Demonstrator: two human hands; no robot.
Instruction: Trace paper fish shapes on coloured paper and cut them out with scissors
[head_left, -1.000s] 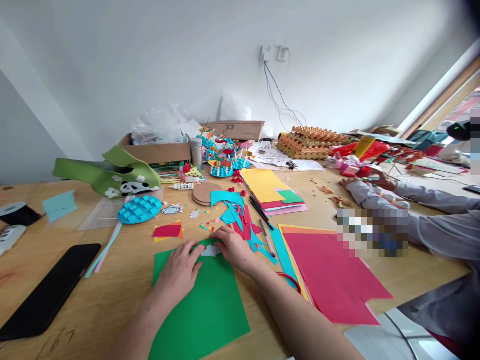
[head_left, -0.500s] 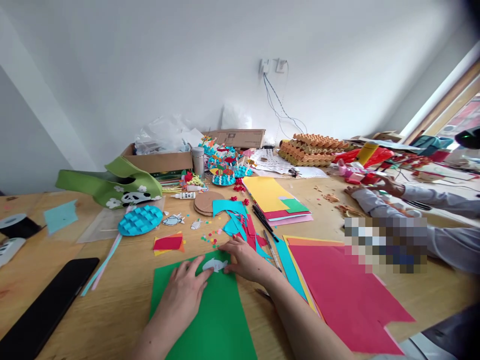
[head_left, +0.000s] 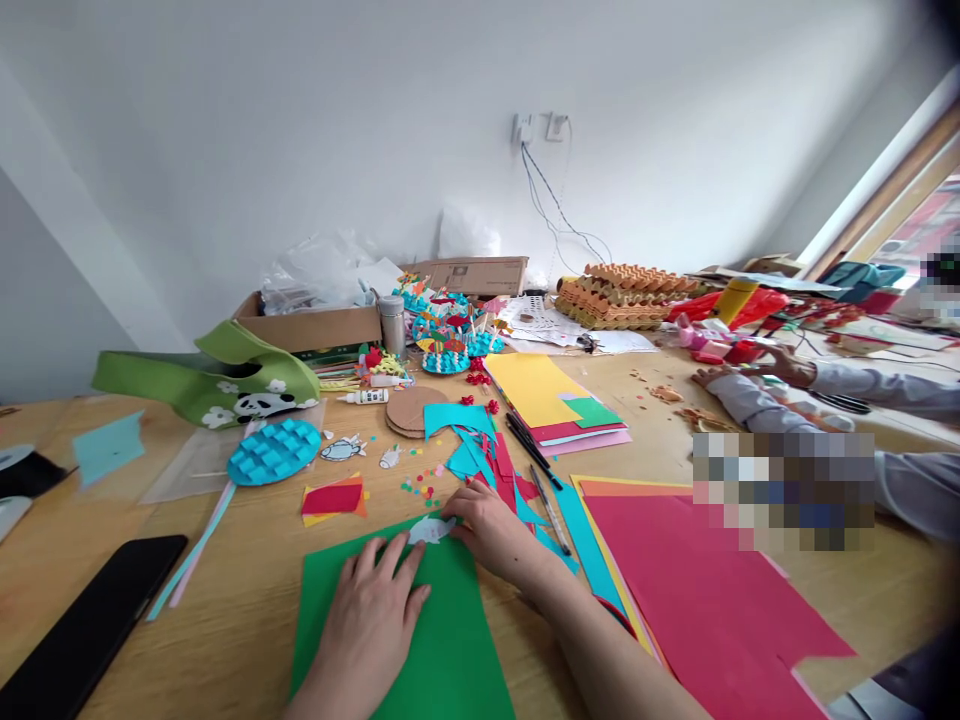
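Note:
A sheet of green paper (head_left: pixel 442 640) lies on the table in front of me. On its far edge rests a small white fish-shaped paper cutout (head_left: pixel 430 530). My left hand (head_left: pixel 373 610) lies spread on the green sheet, fingertips at the cutout's left side and thumb apart from it. With bent fingers, my right hand (head_left: pixel 484 528) grips the cutout's right end, at the sheet's far right corner. Part of that end is hidden by the fingers. A curved red edge (head_left: pixel 616 612) shows beside my right forearm; the rest is covered.
Red paper (head_left: pixel 697 580) tops a stack at right. Pens (head_left: pixel 529 440) and blue scraps (head_left: pixel 469 455) lie ahead. A blue woven paper oval (head_left: pixel 274 452), black phone (head_left: pixel 90 625) and green panda bag (head_left: pixel 225 385) are at left. A co-worker's hands (head_left: pixel 787 368) are at far right.
My left thumb has drawn back from the cutout, and the left fingers now lie flatter along its left side. The right hand stays at its right end. The view has shifted slightly.

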